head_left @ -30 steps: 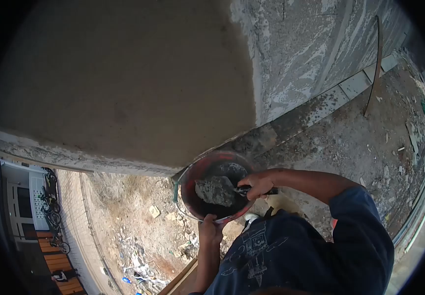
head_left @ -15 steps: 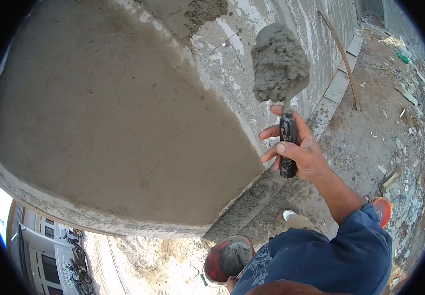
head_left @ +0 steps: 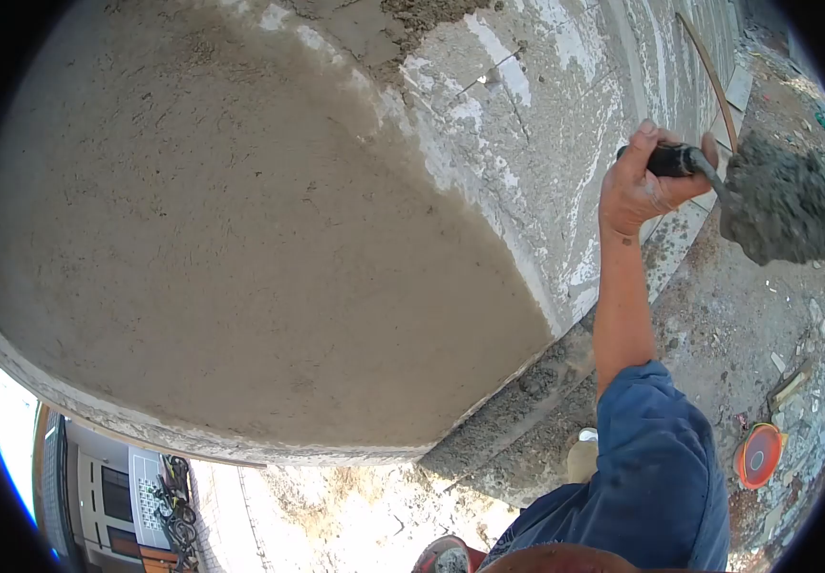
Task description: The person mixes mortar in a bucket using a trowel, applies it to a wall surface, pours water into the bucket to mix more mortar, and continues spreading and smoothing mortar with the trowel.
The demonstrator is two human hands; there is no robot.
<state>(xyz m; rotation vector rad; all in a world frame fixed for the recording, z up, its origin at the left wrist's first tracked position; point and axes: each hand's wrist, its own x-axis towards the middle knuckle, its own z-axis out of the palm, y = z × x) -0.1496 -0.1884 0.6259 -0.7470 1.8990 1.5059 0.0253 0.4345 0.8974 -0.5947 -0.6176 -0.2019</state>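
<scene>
One trowel [head_left: 706, 169] points right, long axis crosswise.

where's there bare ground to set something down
Fairly bare: grey dirt ground between the blue-sleeved right arm and the round orange basin. Crowded: scattered pale rubble beside the basin; and higher, where the right hand holds a black-handled trowel heaped with grey mortar.

Wearing blue shirt [head_left: 565, 520], short sleeve [head_left: 663, 468] fitting loose and creasing; pale print [head_left: 504, 543] partly showing on front.
</scene>
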